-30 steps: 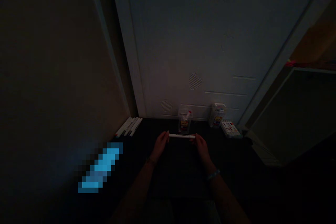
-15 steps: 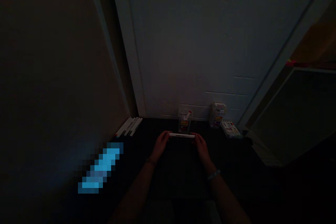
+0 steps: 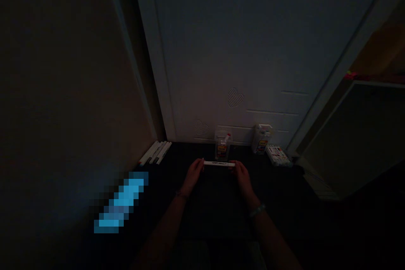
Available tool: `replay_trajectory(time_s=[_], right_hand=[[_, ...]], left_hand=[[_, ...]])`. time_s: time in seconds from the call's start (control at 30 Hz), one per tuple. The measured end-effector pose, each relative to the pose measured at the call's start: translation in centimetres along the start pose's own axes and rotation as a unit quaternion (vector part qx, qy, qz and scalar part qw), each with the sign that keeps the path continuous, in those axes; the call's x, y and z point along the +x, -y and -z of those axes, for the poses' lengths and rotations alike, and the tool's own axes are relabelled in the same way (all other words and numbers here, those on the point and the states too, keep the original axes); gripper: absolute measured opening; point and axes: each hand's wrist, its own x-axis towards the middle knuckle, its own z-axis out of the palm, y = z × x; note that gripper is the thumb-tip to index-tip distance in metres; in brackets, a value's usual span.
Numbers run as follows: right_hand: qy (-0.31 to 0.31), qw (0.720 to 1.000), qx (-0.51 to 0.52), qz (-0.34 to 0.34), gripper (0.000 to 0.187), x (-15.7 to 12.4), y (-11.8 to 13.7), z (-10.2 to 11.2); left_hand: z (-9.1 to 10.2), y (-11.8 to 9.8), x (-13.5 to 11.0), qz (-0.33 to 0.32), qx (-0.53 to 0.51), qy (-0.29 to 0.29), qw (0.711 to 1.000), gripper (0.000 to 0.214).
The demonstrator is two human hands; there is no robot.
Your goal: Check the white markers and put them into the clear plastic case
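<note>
A white marker pen [image 3: 218,163] with dark print along its barrel is held level above the dark tabletop. Its left end is pinched in the fingertips of my left hand [image 3: 193,174], and my right hand [image 3: 241,176] grips its right end. Just beyond the pen stands a clear plastic case [image 3: 222,145] with a coloured label and one red-tipped marker in it. The dim light hides the finer details of my fingers.
Several white markers [image 3: 157,152] lie at the table's left edge. A second clear case [image 3: 262,139] and a pack of markers [image 3: 278,155] sit at the back right, against the white panel [image 3: 202,71]. A blurred bright blue patch [image 3: 123,202] glows at left.
The marker has turned slightly about its length, so its print looks different. My right fingers have shifted a little at its end. The picture is somewhat darker.
</note>
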Motion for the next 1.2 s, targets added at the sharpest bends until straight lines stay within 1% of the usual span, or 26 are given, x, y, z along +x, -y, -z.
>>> replay_trajectory(time_s=[0.13,0.27,0.4,0.53,0.73,1.0,1.2], right_hand=[[0.004,1.000,0.010,-0.004,0.040,-0.3,0.8,-0.2],[0.006,1.000,-0.002,0.001,0.038,-0.5,1.2,-0.3],[-0.002,1.000,-0.020,0.001,0.035,-0.5,1.1,-0.3],[-0.012,0.999,-0.046,-0.005,0.039,-0.5,1.1,-0.1],[-0.017,0.998,-0.055,-0.012,0.044,-0.4,0.7,-0.1],[-0.007,0.999,-0.039,-0.012,0.042,-0.5,0.7,-0.2],[-0.008,0.999,-0.036,-0.001,0.038,-0.3,0.4,-0.2]], left_hand=[[0.0,0.0,0.1,0.006,-0.003,-0.003,1.000,0.044],[0.1,-0.3,-0.1,-0.002,-0.022,-0.013,1.000,0.045],[0.2,-0.7,-0.5,0.000,-0.040,0.012,0.999,0.048],[0.0,-0.5,-0.4,0.008,-0.042,0.030,0.999,0.045],[-0.2,0.2,-0.1,0.011,-0.043,0.035,0.998,0.036],[-0.2,-0.6,-0.2,0.017,-0.025,0.041,0.999,0.036],[-0.2,0.2,0.0,0.005,-0.016,0.033,0.999,0.034]])
